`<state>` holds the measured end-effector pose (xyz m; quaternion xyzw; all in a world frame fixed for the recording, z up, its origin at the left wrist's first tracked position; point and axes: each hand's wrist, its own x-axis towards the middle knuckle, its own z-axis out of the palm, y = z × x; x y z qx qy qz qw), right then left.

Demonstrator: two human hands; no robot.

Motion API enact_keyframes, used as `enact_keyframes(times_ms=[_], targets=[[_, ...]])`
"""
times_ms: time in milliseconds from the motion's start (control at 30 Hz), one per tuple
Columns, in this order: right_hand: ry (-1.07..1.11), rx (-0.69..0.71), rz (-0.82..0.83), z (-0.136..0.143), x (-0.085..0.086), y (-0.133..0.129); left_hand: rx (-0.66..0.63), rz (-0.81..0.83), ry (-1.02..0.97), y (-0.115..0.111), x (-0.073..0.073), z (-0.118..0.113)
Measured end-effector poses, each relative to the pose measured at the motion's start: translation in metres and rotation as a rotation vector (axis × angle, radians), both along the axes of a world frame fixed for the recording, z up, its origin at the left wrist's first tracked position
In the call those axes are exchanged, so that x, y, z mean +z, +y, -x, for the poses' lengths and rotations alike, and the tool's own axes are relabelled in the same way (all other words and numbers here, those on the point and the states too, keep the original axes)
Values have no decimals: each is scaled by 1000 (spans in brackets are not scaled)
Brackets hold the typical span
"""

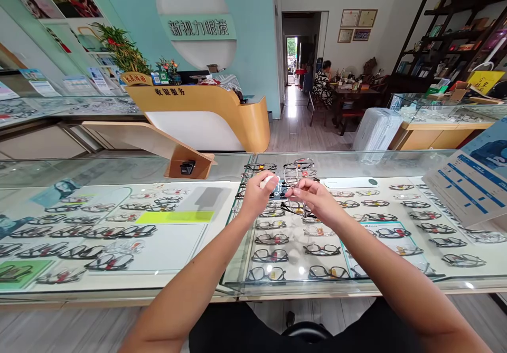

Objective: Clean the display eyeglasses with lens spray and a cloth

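Observation:
Both my hands are held close together above the glass display counter. My left hand is closed around a small white object, of which only a part shows. To its right, my right hand pinches a thin pair of glasses with a clear or metal frame. Beneath and behind the hands, more glasses lie on the counter, and a dark card with white letters shows between the hands. Rows of glasses lie inside the case below.
A wooden stand with a small black item is on the counter to the left. A blue and white printed sign stands at the right. Beyond are a reception desk, a wrapped suitcase and a seated person.

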<state>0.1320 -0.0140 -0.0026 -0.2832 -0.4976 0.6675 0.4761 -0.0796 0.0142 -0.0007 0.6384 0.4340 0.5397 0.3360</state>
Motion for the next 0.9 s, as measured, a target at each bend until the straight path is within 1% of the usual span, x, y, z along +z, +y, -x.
enact_keyframes(times_ms=[100,200,300,433,567,733,833,900], targets=[[-9,21,8,4,-1,-4,23,-51,83,-3,0,-2],[-14,14,16,6,0,-6,17,-30,55,-5,-2,-4],[28,4,22,4,4,-4,5,-13,14,-4,-3,-4],[107,-53,42,-2,9,1,-34,6,26,-4,-2,-4],[163,-127,57,-5,11,5,-51,-44,124,-11,-1,-8],[155,-113,46,-2,9,4,-49,-105,286,-22,-1,-17],[162,-117,51,-3,10,3,-42,-105,239,-19,-2,-15],[170,-121,63,-6,11,4,-17,-61,156,-10,-2,-6]])
